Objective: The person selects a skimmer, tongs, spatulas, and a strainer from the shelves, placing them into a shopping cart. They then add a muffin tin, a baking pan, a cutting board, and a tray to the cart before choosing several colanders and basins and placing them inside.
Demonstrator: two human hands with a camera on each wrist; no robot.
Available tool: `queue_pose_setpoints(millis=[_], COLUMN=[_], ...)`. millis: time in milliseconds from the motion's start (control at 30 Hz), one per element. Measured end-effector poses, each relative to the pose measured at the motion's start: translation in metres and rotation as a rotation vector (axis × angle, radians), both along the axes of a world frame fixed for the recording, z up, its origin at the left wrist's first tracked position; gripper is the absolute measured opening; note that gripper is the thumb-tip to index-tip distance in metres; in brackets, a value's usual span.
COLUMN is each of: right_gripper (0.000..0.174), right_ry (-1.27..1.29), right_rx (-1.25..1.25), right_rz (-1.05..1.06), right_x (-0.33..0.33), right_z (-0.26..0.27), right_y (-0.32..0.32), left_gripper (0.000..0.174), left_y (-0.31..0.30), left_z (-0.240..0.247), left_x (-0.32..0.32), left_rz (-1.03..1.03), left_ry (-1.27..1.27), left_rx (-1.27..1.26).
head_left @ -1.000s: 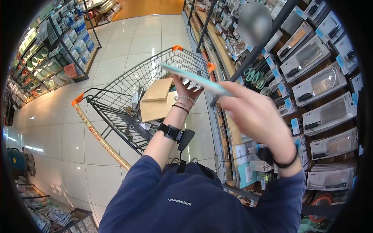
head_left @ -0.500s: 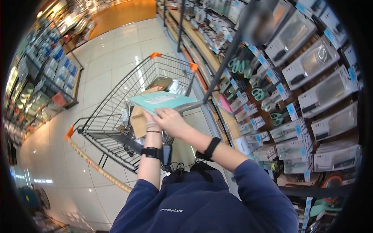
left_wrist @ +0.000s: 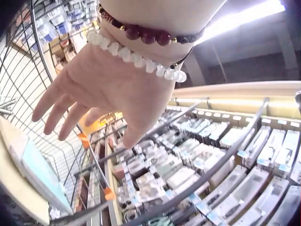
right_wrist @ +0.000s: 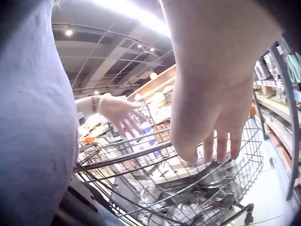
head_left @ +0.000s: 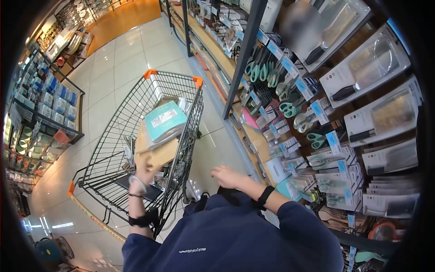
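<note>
A flat turquoise package (head_left: 165, 121) with a white label lies in the shopping cart (head_left: 122, 109), on top of light wooden boards (head_left: 161, 155). My left hand (head_left: 146, 171), slightly blurred, is over the near part of the cart beside the boards. In the left wrist view that left hand (left_wrist: 113, 89) has its fingers spread and holds nothing, with the turquoise package (left_wrist: 41, 172) at lower left. Outside the cart's right side, my right hand (head_left: 228, 177) is in front of my body. The right wrist view shows this right hand (right_wrist: 214, 117) holding nothing, fingers extended.
To the right runs a shelf rack with scissors (head_left: 290, 109) and boxed knives (head_left: 362, 81) on hooks. A dark upright post (head_left: 244, 59) stands at its edge. The cart's handle (head_left: 97, 221) is at lower left. Another goods rack (head_left: 50, 102) lines the tiled aisle's left side.
The turquoise package, held up in my hands earlier, has come down onto the boards in the cart. Both hands have let go and drawn back toward me, moving apart.
</note>
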State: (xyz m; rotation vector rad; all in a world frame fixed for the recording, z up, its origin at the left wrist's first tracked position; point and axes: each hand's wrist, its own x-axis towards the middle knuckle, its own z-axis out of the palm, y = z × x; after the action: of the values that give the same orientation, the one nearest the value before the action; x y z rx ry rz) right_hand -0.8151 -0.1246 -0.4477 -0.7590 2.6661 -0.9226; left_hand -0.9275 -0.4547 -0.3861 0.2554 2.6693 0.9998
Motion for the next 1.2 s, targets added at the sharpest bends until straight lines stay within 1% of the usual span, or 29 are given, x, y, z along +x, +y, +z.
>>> queue_pose_setpoints(millis=[33,67,100,133,200,233,267,300,333,367,400,433,533,600,700,733,767,867,933,1000,1033,1067,1133,1167,1200], right_gripper=[0.034,0.034,0.034,0.037,0.039,0.043,0.047,0.047,0.051,0.056,0.056,0.058,0.063,0.066,0.068,0.068,0.068,0.066,0.064,0.061,0.058,0.058,0.057,0.054,0.054], right_ry=[-0.154,-0.304,-0.301,-0.326,-0.352,-0.175,0.002,0.002,0.092,0.182,0.187,0.225,0.286,0.306,0.316,0.308,0.305,0.263,0.222,0.213,0.21,0.204,0.191,0.218,0.204], right_rx=[0.019,0.044,0.038,0.049,0.058,0.0,-0.057,-0.056,-0.069,-0.086,-0.087,-0.086,-0.058,-0.057,-0.049,-0.048,-0.072,-0.089,-0.085,-0.162,-0.204,-0.2,-0.222,-0.25,-0.246], right_rz=[-0.035,-0.065,-0.057,-0.06,-0.052,-0.062,-0.069,-0.053,-0.036,-0.018,-0.002,0.008,0.05,0.092,0.146,0.154,0.166,0.189,0.196,0.266,0.277,0.267,0.369,0.371,0.37], right_x=[-0.004,-0.011,-0.019,-0.027,-0.043,-0.053,-0.063,-0.076,-0.09,-0.102,-0.113,-0.124,-0.152,-0.167,-0.189,-0.198,-0.207,-0.242,-0.264,-0.292,-0.297,-0.311,-0.335,-0.347,-0.36], right_z=[-0.006,-0.012,-0.018,-0.025,-0.027,-0.021,-0.018,-0.016,-0.014,-0.012,-0.011,-0.011,-0.022,-0.033,-0.034,-0.033,-0.032,-0.024,-0.023,-0.022,-0.024,-0.025,-0.026,-0.023,-0.021], right_y=[0.016,0.028,0.037,0.044,0.05,0.047,0.043,0.038,0.03,0.02,0.009,-0.003,-0.032,-0.05,-0.062,-0.064,-0.066,-0.075,-0.081,-0.086,-0.083,-0.087,-0.09,-0.091,-0.091], left_gripper=[0.08,0.091,0.094,0.093,0.074,0.074,0.058,0.042,0.042,0.032,0.025,0.024,0.023,0.022,0.022,0.023,0.023,0.022,0.02,0.019,0.023,0.023,0.029,0.035,0.039], left_y=[0.032,0.031,0.035,0.047,0.074,0.083,0.09,0.095,0.096,0.092,0.09,0.089,0.084,0.079,0.072,0.071,0.066,0.051,0.043,0.033,0.034,0.025,0.013,0.008,0.002], left_z=[0.031,0.005,-0.022,-0.032,-0.039,-0.037,-0.034,-0.032,-0.035,-0.04,-0.045,-0.049,-0.055,-0.06,-0.06,-0.059,-0.059,-0.054,-0.05,-0.043,-0.042,-0.041,-0.04,-0.041,-0.045], left_x=[0.025,0.036,0.05,0.061,0.082,0.08,0.079,0.077,0.074,0.071,0.068,0.068,0.068,0.064,0.055,0.051,0.044,0.021,0.003,-0.021,-0.028,-0.043,-0.068,-0.085,-0.101], left_rz=[0.115,-0.041,-0.07,-0.058,0.168,0.179,0.279,0.381,0.397,0.383,0.369,0.354,0.348,0.355,0.339,0.325,0.302,0.302,0.311,0.308,0.317,0.305,0.309,0.3,0.252], left_ry=[-0.325,-0.221,-0.148,-0.183,-0.033,-0.034,-0.03,-0.026,-0.027,-0.006,0.018,0.073,0.136,0.123,0.108,0.113,0.063,0.09,0.045,0.072,0.024,0.02,-0.002,-0.08,-0.076], left_rx=[-0.002,-0.17,-0.17,-0.342,-0.338,-0.34,-0.423,-0.503,-0.501,-0.535,-0.568,-0.591,-0.571,-0.557,-0.531,-0.519,-0.547,-0.489,-0.494,-0.471,-0.421,-0.417,-0.273,-0.303,-0.289])
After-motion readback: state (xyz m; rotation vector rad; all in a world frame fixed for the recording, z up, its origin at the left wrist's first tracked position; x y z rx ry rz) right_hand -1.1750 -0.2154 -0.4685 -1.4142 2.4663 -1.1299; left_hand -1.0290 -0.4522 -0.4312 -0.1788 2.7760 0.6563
